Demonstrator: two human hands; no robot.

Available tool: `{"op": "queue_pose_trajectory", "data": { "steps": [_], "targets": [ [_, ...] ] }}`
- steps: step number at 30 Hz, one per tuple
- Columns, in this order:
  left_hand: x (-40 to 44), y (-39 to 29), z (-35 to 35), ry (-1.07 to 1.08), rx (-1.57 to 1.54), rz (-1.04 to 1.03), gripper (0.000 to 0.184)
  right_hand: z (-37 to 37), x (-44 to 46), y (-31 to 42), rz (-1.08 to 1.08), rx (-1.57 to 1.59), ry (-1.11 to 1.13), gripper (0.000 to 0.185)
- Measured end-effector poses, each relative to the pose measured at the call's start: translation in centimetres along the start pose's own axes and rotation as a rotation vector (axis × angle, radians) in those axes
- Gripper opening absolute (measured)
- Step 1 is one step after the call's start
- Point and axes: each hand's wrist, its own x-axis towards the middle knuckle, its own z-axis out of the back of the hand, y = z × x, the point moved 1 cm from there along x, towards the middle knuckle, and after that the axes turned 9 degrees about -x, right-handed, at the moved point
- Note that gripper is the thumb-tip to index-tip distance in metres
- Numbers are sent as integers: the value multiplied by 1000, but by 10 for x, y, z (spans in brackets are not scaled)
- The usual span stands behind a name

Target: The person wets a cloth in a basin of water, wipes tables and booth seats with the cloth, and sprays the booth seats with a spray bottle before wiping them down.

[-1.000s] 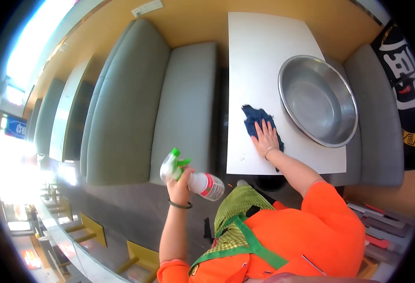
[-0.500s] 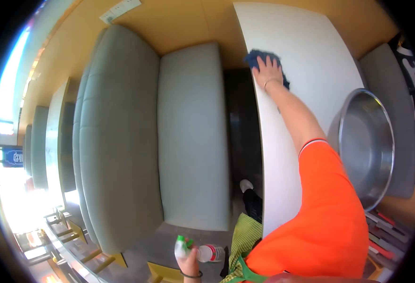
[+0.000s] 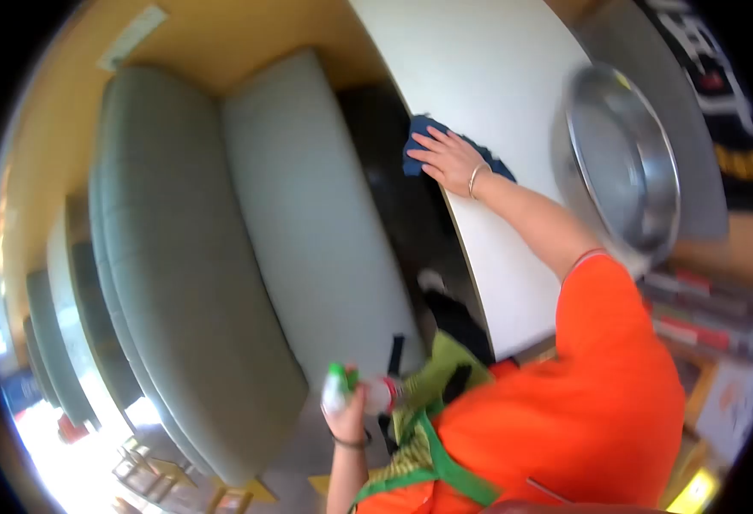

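Left hand [image 3: 345, 418] has its fingers wrapped round the spray bottle [image 3: 378, 395] near the grey bench [image 3: 299, 201], so a sloppy grip could drop it. Next, the blue cloth [image 3: 416, 158] pokes past the white table [image 3: 513, 287] edge, right hand [image 3: 454, 163] flat on top, fingers spread, not pinching, might slip off. Metal basin [image 3: 621, 163] further right, a wide swing could bump it

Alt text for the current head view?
Right hand spread on a dark blue cloth at the edge of a white rectangular table, left hand holding a white-and-green plastic spray bottle. A rounded shiny metal basin sits by the opposite edge.
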Motion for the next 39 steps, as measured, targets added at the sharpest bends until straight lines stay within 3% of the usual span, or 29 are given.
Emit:
{"op": "queue_pose_trajectory", "data": {
  "steps": [4,7,11,13,15,17,18,20,21,24,25,27,29,31,33,39],
  "targets": [
    [9,-15,21,222,157,-49,38,-12,-153,61,59,-51,56,39],
    [-1,-11,29,344,233,-23,42,-13,-250,93,26,94,86,43],
    [-8,-7,34,519,331,75,47,-17,-344,138,-130,284,-7,48],
    [-26,-1,45,553,342,51,48,-26,-410,166,-294,418,63,45],
    [-37,-2,38,507,260,100,34,-25,-457,163,-651,599,10,42],
    [-42,-1,37,517,293,64,36,-16,-477,159,-986,533,-294,37],
    [-40,-4,36,524,329,31,38,1,-468,157,-960,536,-435,37],
    [-40,-11,27,545,351,20,38,39,-423,160,-983,429,-492,40],
    [-43,-12,20,528,368,17,39,41,-401,156,-827,398,-513,43],
    [-53,-19,-2,542,386,-9,39,11,-322,157,-412,396,-175,50],
    [-54,-19,-9,541,429,-14,39,9,-305,168,-396,230,-21,45],
    [-57,-17,-16,528,465,-16,40,6,-303,146,-285,182,-118,40],
    [-69,-21,-29,486,418,-43,41,16,-306,103,-438,-11,8,41],
    [-72,-16,-36,458,418,-24,42,-1,-336,48,-518,-89,-134,41],
    [-79,-12,-48,371,440,12,42,-4,-367,-12,-630,-190,-103,40],
    [-99,1,-120,265,536,-64,47,-15,-442,-179,-1022,1,-153,41]
  ]
}}
